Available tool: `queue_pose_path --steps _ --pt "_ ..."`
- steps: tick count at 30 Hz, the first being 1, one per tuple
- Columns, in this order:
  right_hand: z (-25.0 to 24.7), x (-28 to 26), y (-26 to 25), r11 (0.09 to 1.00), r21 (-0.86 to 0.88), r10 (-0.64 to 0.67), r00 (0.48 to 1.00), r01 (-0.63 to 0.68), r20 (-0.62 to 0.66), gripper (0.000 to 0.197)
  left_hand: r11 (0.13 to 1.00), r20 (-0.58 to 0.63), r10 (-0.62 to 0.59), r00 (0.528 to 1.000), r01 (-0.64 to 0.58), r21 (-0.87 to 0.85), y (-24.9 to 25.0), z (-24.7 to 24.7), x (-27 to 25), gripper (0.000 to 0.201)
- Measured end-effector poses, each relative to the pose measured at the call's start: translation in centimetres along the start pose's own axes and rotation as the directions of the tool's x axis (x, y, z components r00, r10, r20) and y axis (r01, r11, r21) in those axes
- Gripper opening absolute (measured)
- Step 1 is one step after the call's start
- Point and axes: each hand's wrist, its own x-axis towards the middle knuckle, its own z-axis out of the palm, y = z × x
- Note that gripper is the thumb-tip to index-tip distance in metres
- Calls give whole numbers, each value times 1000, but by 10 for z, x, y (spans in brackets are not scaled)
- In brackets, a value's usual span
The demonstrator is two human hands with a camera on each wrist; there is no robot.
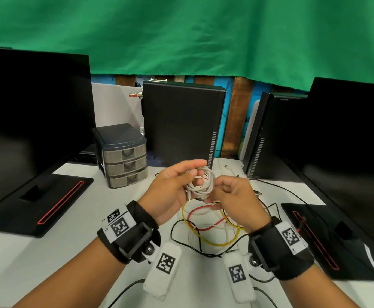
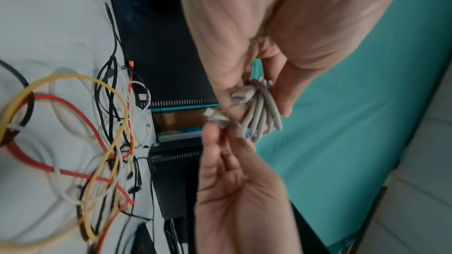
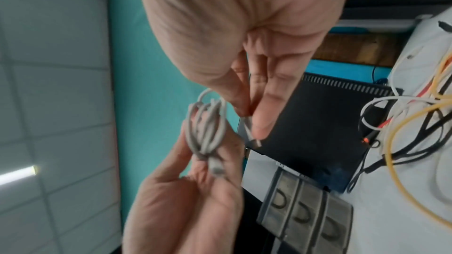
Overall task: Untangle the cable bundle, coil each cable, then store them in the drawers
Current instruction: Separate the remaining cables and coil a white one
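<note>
A white cable (image 1: 200,182), wound into a small coil, is held above the table between both hands. My left hand (image 1: 195,168) grips the coil (image 2: 261,107) between thumb and fingers. My right hand (image 1: 219,190) pinches the cable's free plug end (image 3: 252,132) beside the coil (image 3: 208,128). Under the hands, a tangled bundle (image 1: 210,223) of yellow, red, white and black cables lies on the white table (image 1: 48,263). The grey three-drawer unit (image 1: 126,156) stands at the back left, with all drawers closed (image 3: 305,213).
A black computer tower (image 1: 181,121) stands behind the hands, with a second one (image 1: 268,138) at the right. Large dark monitors with black bases (image 1: 37,203) flank the table on both sides. Thin black cables (image 1: 277,187) trail right across the table.
</note>
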Motion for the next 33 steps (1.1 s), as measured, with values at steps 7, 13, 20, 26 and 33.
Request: queue_pose_path --steps 7,13,20,26,33 --pt "-2 -2 -10 884 464 88 995 -57 -45 6 961 -34 118 992 -106 256 -2 -5 3 43" --pt "-1 0 -11 695 710 129 991 -116 36 11 960 41 96 995 -104 260 0 -5 0 54" --pt "1 -6 -20 574 792 26 971 -208 236 37 800 84 321 943 -317 509 -3 -5 1 58" --pt "13 -3 -13 968 249 -34 998 22 44 14 911 65 151 986 -164 377 4 -12 1 35" --pt "19 -3 0 906 -407 -206 961 115 -187 23 805 -19 150 988 -111 583 -4 -13 7 22"
